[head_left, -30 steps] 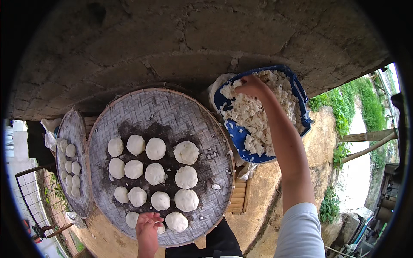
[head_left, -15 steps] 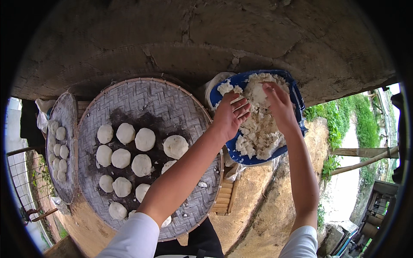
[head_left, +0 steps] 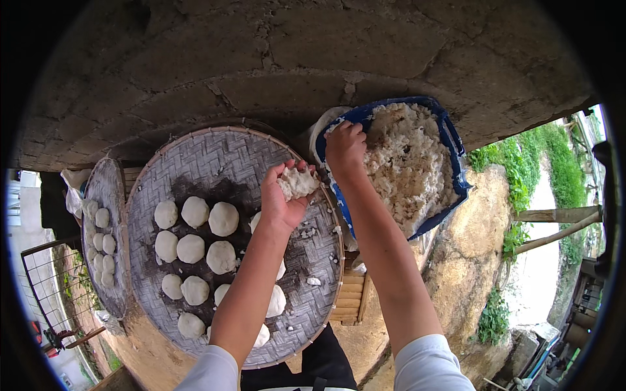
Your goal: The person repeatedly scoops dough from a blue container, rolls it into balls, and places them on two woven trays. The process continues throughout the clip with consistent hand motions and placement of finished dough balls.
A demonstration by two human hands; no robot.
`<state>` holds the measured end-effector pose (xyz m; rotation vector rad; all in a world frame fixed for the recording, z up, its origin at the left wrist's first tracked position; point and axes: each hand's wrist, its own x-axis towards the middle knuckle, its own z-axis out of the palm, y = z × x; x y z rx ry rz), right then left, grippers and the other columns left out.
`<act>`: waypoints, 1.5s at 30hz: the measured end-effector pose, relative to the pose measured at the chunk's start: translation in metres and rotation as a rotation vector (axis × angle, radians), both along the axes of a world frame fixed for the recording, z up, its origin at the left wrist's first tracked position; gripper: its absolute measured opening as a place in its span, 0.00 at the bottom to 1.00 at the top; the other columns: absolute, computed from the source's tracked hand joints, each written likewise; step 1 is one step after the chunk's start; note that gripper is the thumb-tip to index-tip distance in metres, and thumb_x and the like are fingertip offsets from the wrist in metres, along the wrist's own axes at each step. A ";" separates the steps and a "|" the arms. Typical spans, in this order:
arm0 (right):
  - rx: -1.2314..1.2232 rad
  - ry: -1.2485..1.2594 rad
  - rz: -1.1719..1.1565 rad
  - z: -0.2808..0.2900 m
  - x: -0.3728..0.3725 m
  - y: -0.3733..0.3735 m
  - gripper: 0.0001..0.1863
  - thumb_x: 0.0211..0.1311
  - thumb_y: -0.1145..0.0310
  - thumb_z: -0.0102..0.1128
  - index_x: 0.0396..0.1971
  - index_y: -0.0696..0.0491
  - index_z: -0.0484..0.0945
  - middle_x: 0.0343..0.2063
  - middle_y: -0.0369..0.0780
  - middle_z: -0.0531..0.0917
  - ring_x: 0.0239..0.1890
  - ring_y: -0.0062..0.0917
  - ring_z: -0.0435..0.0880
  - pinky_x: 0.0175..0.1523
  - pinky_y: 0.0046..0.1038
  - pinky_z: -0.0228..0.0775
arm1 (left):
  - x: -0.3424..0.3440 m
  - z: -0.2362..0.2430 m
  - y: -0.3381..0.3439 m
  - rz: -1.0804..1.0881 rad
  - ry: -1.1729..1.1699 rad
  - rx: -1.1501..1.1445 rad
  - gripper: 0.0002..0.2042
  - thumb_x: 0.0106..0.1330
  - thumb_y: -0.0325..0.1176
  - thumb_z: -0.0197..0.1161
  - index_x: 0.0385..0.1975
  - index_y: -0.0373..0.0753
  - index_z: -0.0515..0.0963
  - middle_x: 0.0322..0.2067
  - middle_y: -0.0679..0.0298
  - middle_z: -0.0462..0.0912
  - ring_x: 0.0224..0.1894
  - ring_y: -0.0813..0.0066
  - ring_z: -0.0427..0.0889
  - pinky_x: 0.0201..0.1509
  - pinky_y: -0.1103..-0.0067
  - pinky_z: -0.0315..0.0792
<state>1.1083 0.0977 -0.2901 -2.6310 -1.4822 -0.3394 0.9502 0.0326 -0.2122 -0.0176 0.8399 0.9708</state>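
Note:
My left hand [head_left: 279, 201] holds a lump of crumbly white dough [head_left: 297, 184] over the right side of a large round woven bamboo tray [head_left: 176, 163]. Several round white balls [head_left: 190, 249] sit in rows on that tray, with small white crumbs beside them. My right hand [head_left: 345, 146] reaches into the left part of a blue tub [head_left: 456, 140] heaped with white crumbly mixture [head_left: 407, 163], its fingers curled down; what they hold is hidden.
A second woven tray [head_left: 115, 189] with more white balls stands at the far left, near a wire-mesh frame [head_left: 45, 280]. A rough block wall [head_left: 293, 65] runs behind. Bamboo slats [head_left: 349, 293] show under the big tray; plants and poles [head_left: 554, 212] are at right.
My left hand rose from the tray's near edge to the tub, then drew back over the tray holding a lump. My right hand has moved to the tub's left part.

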 end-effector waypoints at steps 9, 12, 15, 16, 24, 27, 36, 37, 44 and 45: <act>0.094 0.575 0.309 0.034 0.044 -0.006 0.16 0.59 0.66 0.72 0.38 0.63 0.81 0.41 0.50 0.85 0.40 0.41 0.89 0.48 0.33 0.84 | 0.000 -0.019 0.010 0.035 -0.012 -0.021 0.10 0.69 0.39 0.55 0.41 0.41 0.76 0.45 0.59 0.82 0.54 0.56 0.81 0.60 0.53 0.73; -0.023 1.303 0.095 0.050 0.088 0.000 0.19 0.67 0.64 0.67 0.48 0.65 0.80 0.46 0.46 0.83 0.45 0.33 0.85 0.53 0.33 0.84 | 0.000 -0.023 0.016 -0.007 -0.079 -0.035 0.11 0.70 0.38 0.54 0.43 0.40 0.76 0.45 0.57 0.82 0.53 0.54 0.81 0.60 0.53 0.74; 0.143 1.776 -0.036 0.073 0.106 -0.003 0.22 0.71 0.64 0.62 0.56 0.67 0.76 0.52 0.47 0.81 0.51 0.29 0.82 0.60 0.34 0.82 | 0.005 -0.022 0.025 -0.009 -0.060 -0.035 0.13 0.70 0.38 0.54 0.49 0.39 0.74 0.43 0.57 0.81 0.49 0.53 0.82 0.57 0.55 0.76; 0.193 1.768 -0.013 0.084 0.105 -0.008 0.23 0.72 0.64 0.61 0.58 0.67 0.74 0.54 0.48 0.80 0.53 0.30 0.82 0.62 0.35 0.81 | 0.009 -0.020 0.028 -0.024 -0.061 0.001 0.13 0.71 0.39 0.54 0.49 0.39 0.74 0.44 0.56 0.81 0.50 0.52 0.82 0.58 0.54 0.76; -0.106 0.983 0.794 0.141 0.059 -0.073 0.23 0.74 0.59 0.59 0.61 0.58 0.78 0.51 0.48 0.86 0.50 0.35 0.87 0.57 0.36 0.78 | 0.041 -0.001 0.022 -0.189 -0.027 0.066 0.17 0.74 0.48 0.58 0.51 0.41 0.75 0.48 0.55 0.82 0.53 0.52 0.84 0.59 0.51 0.78; -0.051 0.858 0.747 0.135 0.072 -0.077 0.19 0.72 0.63 0.61 0.57 0.56 0.81 0.49 0.49 0.86 0.49 0.39 0.87 0.56 0.38 0.78 | 0.038 -0.004 0.016 -0.239 -0.149 0.099 0.12 0.74 0.42 0.60 0.49 0.43 0.76 0.49 0.57 0.83 0.53 0.56 0.84 0.56 0.56 0.82; -0.201 0.159 0.813 0.081 0.085 -0.099 0.14 0.60 0.76 0.67 0.46 0.51 0.86 0.41 0.43 0.83 0.46 0.38 0.85 0.48 0.33 0.85 | 0.024 -0.015 0.007 -0.215 -0.112 0.064 0.12 0.71 0.38 0.63 0.48 0.40 0.75 0.47 0.51 0.84 0.50 0.56 0.86 0.57 0.57 0.82; -0.273 0.228 0.734 0.088 0.091 -0.095 0.14 0.59 0.75 0.68 0.46 0.51 0.85 0.39 0.42 0.83 0.45 0.37 0.86 0.47 0.33 0.86 | 0.025 -0.013 0.006 -0.217 -0.107 0.077 0.12 0.71 0.39 0.63 0.48 0.40 0.75 0.47 0.51 0.84 0.50 0.56 0.86 0.57 0.56 0.82; 0.192 0.978 0.398 0.145 0.099 -0.103 0.21 0.66 0.67 0.66 0.57 0.56 0.82 0.51 0.51 0.85 0.48 0.34 0.88 0.52 0.35 0.83 | 0.065 -0.005 0.003 -0.219 -0.140 0.078 0.15 0.74 0.40 0.62 0.54 0.40 0.73 0.53 0.52 0.81 0.53 0.57 0.86 0.61 0.54 0.80; 0.325 1.044 0.449 0.145 0.092 -0.110 0.20 0.66 0.69 0.65 0.57 0.57 0.81 0.53 0.53 0.85 0.50 0.37 0.89 0.52 0.38 0.83 | 0.073 -0.005 0.002 -0.212 -0.182 0.078 0.16 0.74 0.41 0.61 0.54 0.40 0.73 0.52 0.53 0.81 0.53 0.59 0.85 0.60 0.56 0.81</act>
